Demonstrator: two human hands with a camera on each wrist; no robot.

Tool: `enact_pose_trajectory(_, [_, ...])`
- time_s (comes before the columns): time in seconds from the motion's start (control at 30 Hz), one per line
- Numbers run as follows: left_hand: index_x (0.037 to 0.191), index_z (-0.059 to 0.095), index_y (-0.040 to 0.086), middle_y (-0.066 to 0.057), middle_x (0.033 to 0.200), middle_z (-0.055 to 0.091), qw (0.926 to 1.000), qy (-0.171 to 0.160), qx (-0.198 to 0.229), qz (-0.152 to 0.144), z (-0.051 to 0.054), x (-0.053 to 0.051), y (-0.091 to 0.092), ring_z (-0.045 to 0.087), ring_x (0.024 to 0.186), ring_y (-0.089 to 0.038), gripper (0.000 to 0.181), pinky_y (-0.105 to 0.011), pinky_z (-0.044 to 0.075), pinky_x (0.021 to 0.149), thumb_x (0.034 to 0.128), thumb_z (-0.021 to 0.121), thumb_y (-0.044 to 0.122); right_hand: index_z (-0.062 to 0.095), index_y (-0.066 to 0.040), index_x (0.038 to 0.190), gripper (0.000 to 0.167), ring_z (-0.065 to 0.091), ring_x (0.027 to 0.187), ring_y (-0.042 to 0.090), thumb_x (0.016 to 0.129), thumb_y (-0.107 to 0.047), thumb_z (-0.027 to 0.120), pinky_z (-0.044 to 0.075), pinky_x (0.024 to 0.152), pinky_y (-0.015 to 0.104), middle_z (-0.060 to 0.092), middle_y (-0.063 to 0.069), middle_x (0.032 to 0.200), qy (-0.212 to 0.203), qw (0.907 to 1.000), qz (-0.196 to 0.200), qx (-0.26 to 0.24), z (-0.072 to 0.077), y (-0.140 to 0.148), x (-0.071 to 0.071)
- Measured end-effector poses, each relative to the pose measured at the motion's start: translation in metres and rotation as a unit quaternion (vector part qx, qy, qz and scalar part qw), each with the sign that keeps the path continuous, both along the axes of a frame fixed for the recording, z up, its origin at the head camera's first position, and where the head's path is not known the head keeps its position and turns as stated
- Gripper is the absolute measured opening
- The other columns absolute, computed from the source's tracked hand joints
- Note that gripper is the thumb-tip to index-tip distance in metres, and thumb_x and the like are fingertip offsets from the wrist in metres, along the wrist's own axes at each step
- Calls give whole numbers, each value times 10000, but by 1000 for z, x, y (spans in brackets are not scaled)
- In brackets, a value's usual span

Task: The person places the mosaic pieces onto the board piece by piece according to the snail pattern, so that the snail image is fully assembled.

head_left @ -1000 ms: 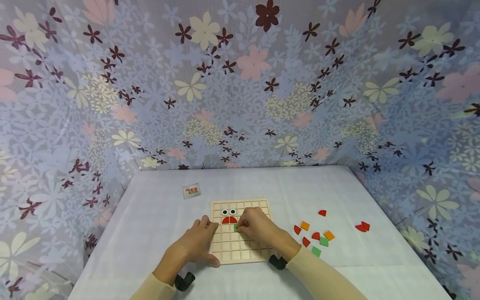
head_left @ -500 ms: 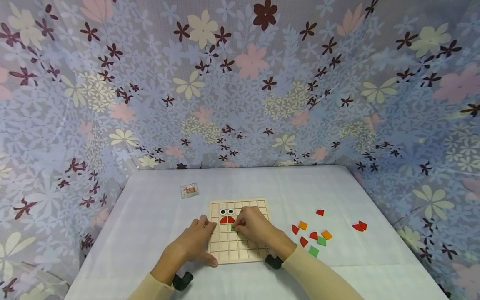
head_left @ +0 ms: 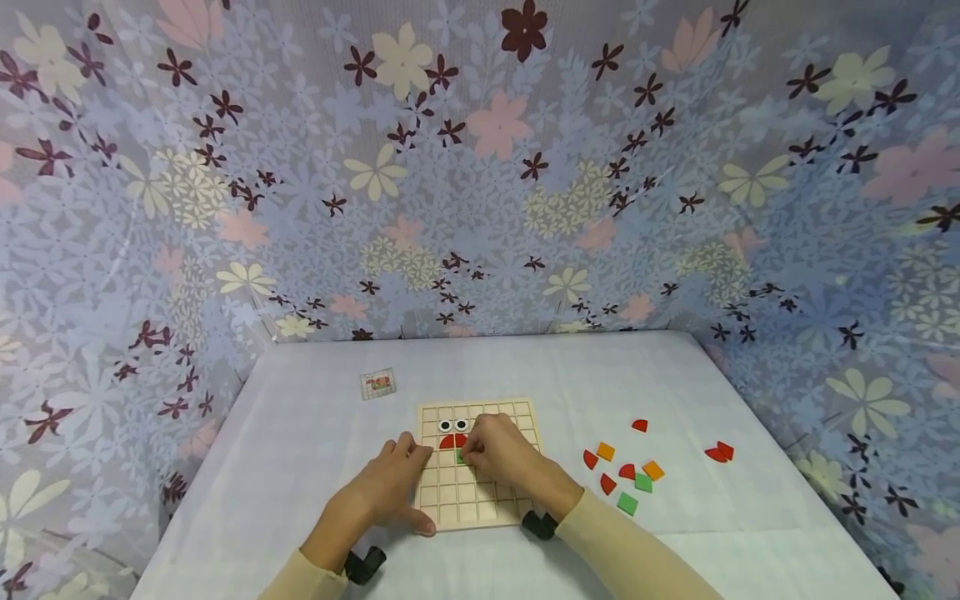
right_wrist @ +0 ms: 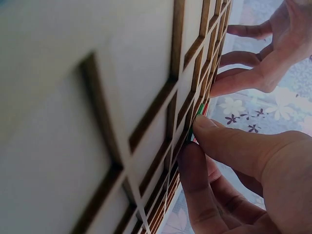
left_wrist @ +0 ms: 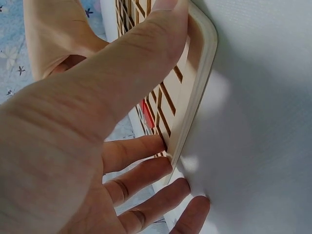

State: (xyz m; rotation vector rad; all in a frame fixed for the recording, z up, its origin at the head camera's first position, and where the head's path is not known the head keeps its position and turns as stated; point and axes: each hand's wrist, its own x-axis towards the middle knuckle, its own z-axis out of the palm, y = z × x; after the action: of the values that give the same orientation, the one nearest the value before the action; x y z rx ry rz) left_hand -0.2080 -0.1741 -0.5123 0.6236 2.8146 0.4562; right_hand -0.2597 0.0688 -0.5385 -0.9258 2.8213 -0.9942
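Observation:
A wooden grid board [head_left: 448, 493] lies on the table. My left hand [head_left: 384, 487] rests along its left edge with the fingers extended, and the thumb touches the near left corner; in the left wrist view the thumb [left_wrist: 146, 48] crosses the rim. Between thumb and fingertips, my right hand [head_left: 504, 454] pinches a green square tile [head_left: 461, 457] at a cell just below the red quarter-round tiles [head_left: 447, 442]. In the right wrist view the green tile's edge [right_wrist: 200, 109] shows at the grid. Two round eye tiles [head_left: 453, 426] sit above the red ones.
To the board's right lie loose tiles: green squares [head_left: 627, 503], orange squares [head_left: 605, 451] and several red quarter-rounds [head_left: 607, 483]. More red tiles [head_left: 720, 452] lie farther right. A small picture card [head_left: 378, 383] lies behind the board at left. Floral cloth [head_left: 480, 208] hangs behind the table.
My right hand has shifted slightly left over the board with the green tile in its fingertips. The left hand stays at the board's edge.

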Motion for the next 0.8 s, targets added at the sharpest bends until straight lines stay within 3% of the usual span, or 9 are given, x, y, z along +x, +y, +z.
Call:
enact_pose_trajectory(0.4, [1633,590,-9,-139,1389,587,10000,-27,47,23,0,1,0,557,1202,-292,1198,-564,582,1066,688,1141,480,908,-23,932,77,752,897,165,961,49,906,603,747,223,787,68,983,-74,9999,-91,33,2,1,3])
enact_pose_trajectory(0.67, [1632,585,-19,-137,1392,581,9998,184,-30,-108,-14,-4,-3,548,1190,-282,1191,-558,593,1021,713,1125,512,914,-29,936,78,749,921,143,954,46,906,609,756,232,807,70,989,-184,9997,-138,-1,5,10,8])
enact_pose_trajectory(0.8, [1625,589,-22,-138,1398,584,9999,125,22,-56,-8,-1,-2,552,1201,-292,1170,-568,590,1035,715,1134,471,912,-40,939,87,729,899,107,964,43,898,602,736,212,789,52,991,-150,9997,-170,52,3,17,10])
